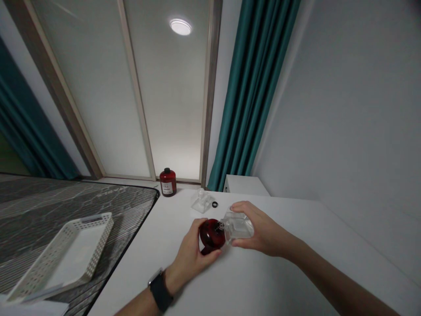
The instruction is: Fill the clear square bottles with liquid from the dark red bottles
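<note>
White tabletop (263,281) under a bright ceiling light (180,26), pale wall to the right, teal curtains (253,96) flanking a frosted sliding panel at the back. Left hand (192,252), dark watch (160,290) on the wrist, wraps a small dark-red round bottle (212,235) from below and behind, fingers curled under it, thumb toward the near side; firm grasp. Right hand (263,230) closes over a clear square glass bottle (238,226), fingers across its top, palm behind; grasping it, tilted on its side. Mouths of the two bottles meet just between the hands, the clear one's neck touching the red one's top; both held low over the table, near its middle. Whether either bottle rests on the surface, cannot tell. Just beyond the hands: a second clear glass bottle (201,200) standing on the table, with a small black ring (215,204) lying just beside it on the right. Farther back, near the panel's foot, a larger dark-red bottle (167,182) with black cap, upright; it carries a pale label with dark print, too small to read. No other writing legible. Left of the table, a dark striped marble-patterned surface (98,197) bearing a white perforated plastic basket (98,232), well apart from the hands. White low cabinet top (245,184) behind the table's far edge, at the curtain's foot.
</note>
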{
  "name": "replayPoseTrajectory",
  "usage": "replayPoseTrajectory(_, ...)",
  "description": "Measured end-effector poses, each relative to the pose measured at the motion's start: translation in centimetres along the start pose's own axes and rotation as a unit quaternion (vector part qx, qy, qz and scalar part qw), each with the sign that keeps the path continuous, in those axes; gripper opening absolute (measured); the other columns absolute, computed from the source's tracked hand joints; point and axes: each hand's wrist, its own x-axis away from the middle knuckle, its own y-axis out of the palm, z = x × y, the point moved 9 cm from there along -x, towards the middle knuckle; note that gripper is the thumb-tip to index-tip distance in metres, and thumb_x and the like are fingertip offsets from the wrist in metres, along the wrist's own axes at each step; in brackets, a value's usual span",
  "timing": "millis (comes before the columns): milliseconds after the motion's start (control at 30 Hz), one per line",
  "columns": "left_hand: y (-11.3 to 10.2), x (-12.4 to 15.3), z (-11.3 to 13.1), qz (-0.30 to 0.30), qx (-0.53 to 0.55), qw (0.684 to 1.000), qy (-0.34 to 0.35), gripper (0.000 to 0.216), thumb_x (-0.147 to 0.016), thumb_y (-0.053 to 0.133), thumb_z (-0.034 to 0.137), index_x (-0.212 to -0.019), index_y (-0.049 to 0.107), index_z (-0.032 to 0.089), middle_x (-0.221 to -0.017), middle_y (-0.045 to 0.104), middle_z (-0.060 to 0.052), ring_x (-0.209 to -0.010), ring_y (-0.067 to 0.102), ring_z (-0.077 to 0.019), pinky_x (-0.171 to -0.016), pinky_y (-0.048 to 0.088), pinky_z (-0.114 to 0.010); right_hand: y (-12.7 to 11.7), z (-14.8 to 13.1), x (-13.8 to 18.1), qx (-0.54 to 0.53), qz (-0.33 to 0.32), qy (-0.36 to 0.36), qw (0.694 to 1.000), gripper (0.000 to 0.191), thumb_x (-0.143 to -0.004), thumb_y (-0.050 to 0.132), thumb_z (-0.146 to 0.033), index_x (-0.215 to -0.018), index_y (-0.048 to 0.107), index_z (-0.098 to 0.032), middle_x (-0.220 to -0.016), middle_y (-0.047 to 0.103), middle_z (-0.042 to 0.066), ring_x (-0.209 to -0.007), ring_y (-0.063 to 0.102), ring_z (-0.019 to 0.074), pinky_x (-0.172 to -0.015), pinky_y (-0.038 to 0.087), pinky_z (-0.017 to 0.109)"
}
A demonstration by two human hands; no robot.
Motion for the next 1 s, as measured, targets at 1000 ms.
replayPoseTrajectory(1000,0.06,0.08,-0.22,0.001,0.022,0.999,-0.029,0.064,-0.075,0.076,0.024,-0.129,0.042,0.02,-0.124,0.058,-0.011,-0.114,0.06,-0.0298,-0.099,0.049,-0.047,-0.22,-0.57,-0.26,-0.008,0.001,-0.033,0.999,0.06,-0.071,0.086,-0.029,-0.122,0.053,-0.021,-0.129,0.058,0.013,-0.123,0.056,0.0291,-0.107,0.046,0.049)
